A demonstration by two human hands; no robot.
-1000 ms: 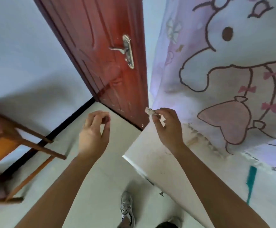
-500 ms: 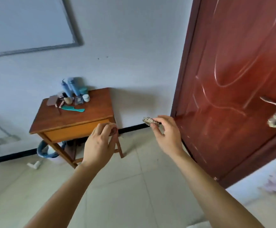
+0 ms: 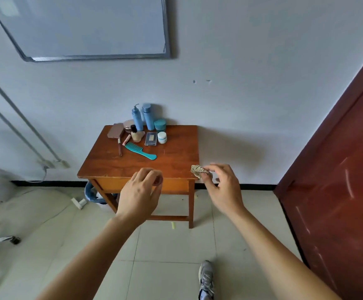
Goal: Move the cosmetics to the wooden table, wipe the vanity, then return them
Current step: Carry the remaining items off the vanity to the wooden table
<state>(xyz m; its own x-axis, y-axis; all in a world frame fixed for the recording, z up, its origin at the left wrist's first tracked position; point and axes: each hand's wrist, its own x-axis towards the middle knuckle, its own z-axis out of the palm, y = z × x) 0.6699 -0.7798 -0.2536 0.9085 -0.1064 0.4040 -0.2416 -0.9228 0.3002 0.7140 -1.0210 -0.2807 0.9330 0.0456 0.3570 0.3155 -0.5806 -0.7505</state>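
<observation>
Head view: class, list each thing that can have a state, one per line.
left hand, loosely curled, holding nothing
right hand, pinching crumpled wad
pump bottle, upright
capped bottle, upright, cap on
teal jar, lid on
white jar, lid on
comb, lying flat on wooden table

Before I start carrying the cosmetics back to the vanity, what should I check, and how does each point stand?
1. All cosmetics on the wooden table: ok, clustered at its back left, by the wall.
2. Blue bottles upright: ok.
3. Left hand free: ok, loosely curled, nothing in it.
4. Right hand free: not ok, it pinches a crumpled wad.
5. Vanity wiped: cannot tell, it is not in view.
6. Floor up to the table: ok, only a small yellow scrap lies near its legs.
</observation>
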